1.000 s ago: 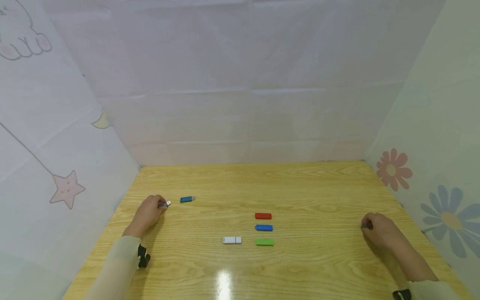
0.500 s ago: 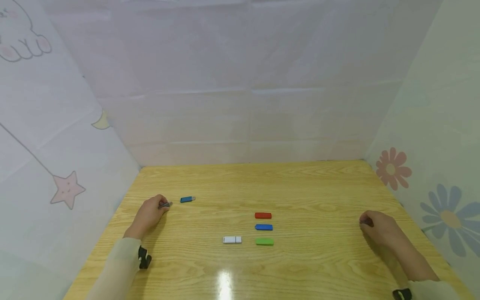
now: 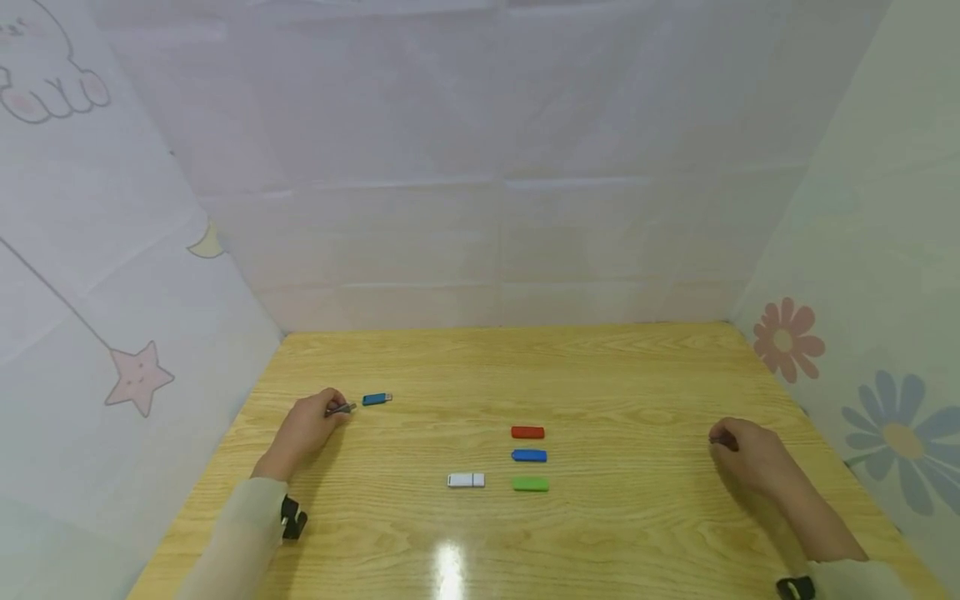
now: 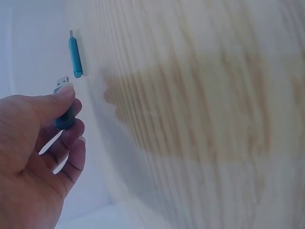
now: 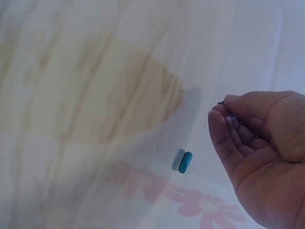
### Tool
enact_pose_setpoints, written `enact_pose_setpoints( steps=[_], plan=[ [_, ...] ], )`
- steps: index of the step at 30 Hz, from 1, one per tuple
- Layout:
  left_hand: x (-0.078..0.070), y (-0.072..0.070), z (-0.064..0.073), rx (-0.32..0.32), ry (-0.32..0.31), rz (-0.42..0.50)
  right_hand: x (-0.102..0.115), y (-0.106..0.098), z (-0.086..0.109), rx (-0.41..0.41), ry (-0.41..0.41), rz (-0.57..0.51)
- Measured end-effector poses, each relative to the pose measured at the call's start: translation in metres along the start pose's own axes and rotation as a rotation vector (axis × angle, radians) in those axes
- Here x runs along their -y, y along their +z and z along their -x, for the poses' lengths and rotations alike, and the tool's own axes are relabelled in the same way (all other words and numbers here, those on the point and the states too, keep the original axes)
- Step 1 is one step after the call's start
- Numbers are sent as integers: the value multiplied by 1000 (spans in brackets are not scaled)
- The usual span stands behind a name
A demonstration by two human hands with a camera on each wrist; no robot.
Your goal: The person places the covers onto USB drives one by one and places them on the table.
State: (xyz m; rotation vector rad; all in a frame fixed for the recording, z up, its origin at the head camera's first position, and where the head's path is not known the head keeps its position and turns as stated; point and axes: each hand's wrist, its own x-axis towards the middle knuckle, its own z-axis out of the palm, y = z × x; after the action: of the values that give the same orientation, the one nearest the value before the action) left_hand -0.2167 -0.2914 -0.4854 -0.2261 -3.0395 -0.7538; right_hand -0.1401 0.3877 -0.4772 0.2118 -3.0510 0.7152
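Note:
My left hand (image 3: 303,432) pinches a dark grey USB stick (image 4: 65,117) between thumb and fingers. Its metal plug shows past the thumb in the left wrist view. Just beyond it on the table lies a teal-blue USB stick (image 3: 377,399) with a bare metal plug. Over at the right side, my right hand (image 3: 759,458) pinches a small dark piece (image 5: 221,103), mostly hidden by the fingers, so its kind is unclear. Near that hand, in the right wrist view, lies a small rounded teal piece (image 5: 186,162) with its shadow or reflection alongside.
Mid-table, red (image 3: 528,432), blue (image 3: 529,456) and green (image 3: 530,484) stick-shaped pieces lie in a column. A white capped USB stick (image 3: 466,481) is left of the green one. Printed cloth walls (image 3: 495,250) border the wooden table (image 3: 615,375).
My left hand has shifted slightly right with the grey USB stick, closer to the teal-blue one, and the stick has turned a little. My right hand has moved slightly left and away.

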Motion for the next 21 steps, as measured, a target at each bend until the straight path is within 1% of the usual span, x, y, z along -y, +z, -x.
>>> enact_pose_setpoints(
  steps=[3,9,17,21],
  plan=[
    [-4,0,1,3,-5,9,3,1,-1,3,1,-8],
    [-12,2,2,5,10,24,8,2,-2,-5,-7,-12],
    [-21,3,2,-6,44,1,14,7,0,-6,-12,-49],
    [-24,5,1,-1,53,-7,16,8,-1,-12,-22,-41]
  ],
)
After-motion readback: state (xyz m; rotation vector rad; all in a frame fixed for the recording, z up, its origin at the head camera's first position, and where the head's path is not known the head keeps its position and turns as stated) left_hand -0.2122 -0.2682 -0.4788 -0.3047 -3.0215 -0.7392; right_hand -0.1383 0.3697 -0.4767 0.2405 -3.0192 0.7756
